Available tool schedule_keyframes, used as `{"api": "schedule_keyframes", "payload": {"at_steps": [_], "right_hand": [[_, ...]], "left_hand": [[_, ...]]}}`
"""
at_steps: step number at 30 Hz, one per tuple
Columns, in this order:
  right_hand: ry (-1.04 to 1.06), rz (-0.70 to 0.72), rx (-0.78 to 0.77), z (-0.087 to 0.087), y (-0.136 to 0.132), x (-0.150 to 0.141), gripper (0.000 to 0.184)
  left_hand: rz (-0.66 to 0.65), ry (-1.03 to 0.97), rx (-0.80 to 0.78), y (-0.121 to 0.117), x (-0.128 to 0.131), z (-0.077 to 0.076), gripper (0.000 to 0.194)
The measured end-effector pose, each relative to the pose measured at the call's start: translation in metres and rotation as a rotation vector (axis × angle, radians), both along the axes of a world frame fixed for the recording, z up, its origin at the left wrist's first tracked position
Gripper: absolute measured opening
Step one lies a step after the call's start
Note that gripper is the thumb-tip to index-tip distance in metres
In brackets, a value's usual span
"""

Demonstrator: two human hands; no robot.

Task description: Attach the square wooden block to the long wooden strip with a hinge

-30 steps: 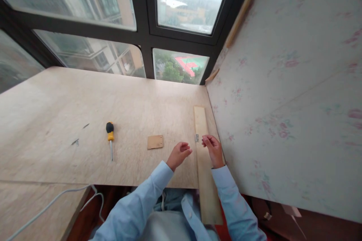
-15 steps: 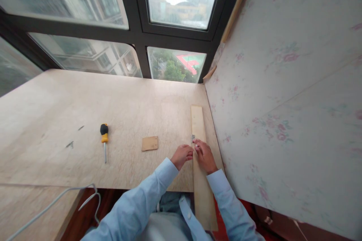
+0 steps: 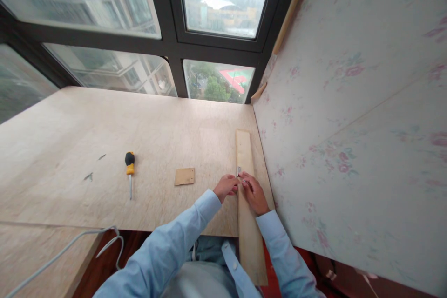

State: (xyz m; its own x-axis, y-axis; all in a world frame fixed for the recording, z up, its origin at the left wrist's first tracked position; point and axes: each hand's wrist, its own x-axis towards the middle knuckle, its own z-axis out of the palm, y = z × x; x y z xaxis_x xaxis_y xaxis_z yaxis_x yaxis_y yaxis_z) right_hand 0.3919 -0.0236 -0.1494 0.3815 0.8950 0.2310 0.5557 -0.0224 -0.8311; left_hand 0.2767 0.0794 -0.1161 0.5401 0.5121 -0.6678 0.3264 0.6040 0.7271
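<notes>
A long pale wooden board [image 3: 249,233] lies along the right side of the counter, its near end jutting past the edge toward me. On its left edge sits a small metal hinge-like piece [image 3: 239,171]. My right hand [image 3: 254,194] rests over the board just below that piece, fingers curled in a pinch with a tiny shiny bit at the fingertips, too small to name. My left hand [image 3: 226,188] is at the board's left edge, its fingers bent and closed close to the right fingertips. Whatever the left fingers hold is hidden.
A black and yellow screwdriver [image 3: 130,167] lies at left on the stone-patterned counter [image 3: 157,125]. Between it and the board is a small brown square plate [image 3: 184,176]. Small screws [image 3: 88,177] lie farther left. A white cable [image 3: 70,247] hangs near the front edge. A papered wall [image 3: 349,125] bounds the right.
Both hands stay at the same spot on the board, with only slight finger movement. The view has shifted a little; the screwdriver and plate have not moved on the counter.
</notes>
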Motion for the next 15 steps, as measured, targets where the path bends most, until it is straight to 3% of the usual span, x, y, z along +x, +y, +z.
{"api": "schedule_keyframes", "payload": {"at_steps": [4,8,15], "right_hand": [[0.077,-0.012,0.02,0.002,0.0,-0.001,0.027],[0.162,-0.042,0.029,0.005,0.0,0.0,0.023],[0.186,-0.017,0.044,0.0,0.001,0.001,0.02]], "left_hand": [[-0.086,0.066,0.118,0.012,0.006,0.0,0.022],[-0.164,0.04,0.117,0.023,0.016,0.003,0.03],[-0.113,0.044,0.062,0.031,0.028,-0.006,0.029]]}}
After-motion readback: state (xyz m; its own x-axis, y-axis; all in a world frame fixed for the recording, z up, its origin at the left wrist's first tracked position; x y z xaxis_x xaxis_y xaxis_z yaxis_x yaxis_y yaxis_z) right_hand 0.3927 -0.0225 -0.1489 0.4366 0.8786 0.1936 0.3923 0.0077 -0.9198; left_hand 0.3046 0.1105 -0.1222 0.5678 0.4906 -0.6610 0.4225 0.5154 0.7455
